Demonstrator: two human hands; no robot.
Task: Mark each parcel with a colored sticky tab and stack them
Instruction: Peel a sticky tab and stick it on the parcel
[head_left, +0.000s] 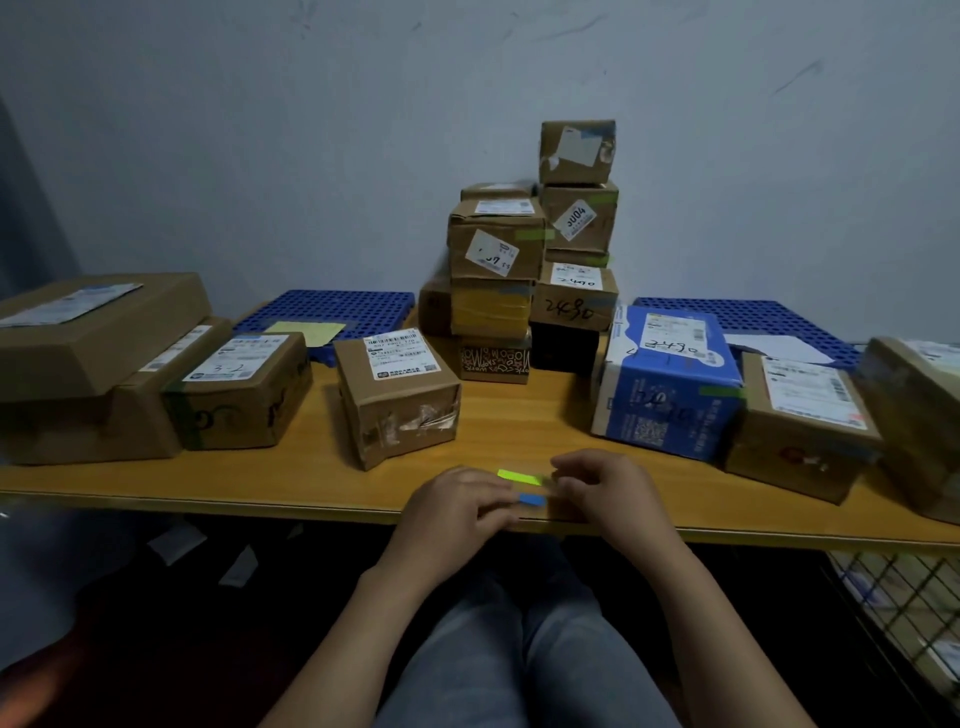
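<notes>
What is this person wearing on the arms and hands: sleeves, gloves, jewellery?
No sleeves show: both forearms are bare to the frame's bottom edge. The left hand and right hand wear no gloves, and no ring, watch or bracelet is visible in this dim light.

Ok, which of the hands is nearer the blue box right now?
Right. The right hand is just in front of the blue box, off its near-left corner; the left hand is further left, beyond the sticky tabs.
</notes>
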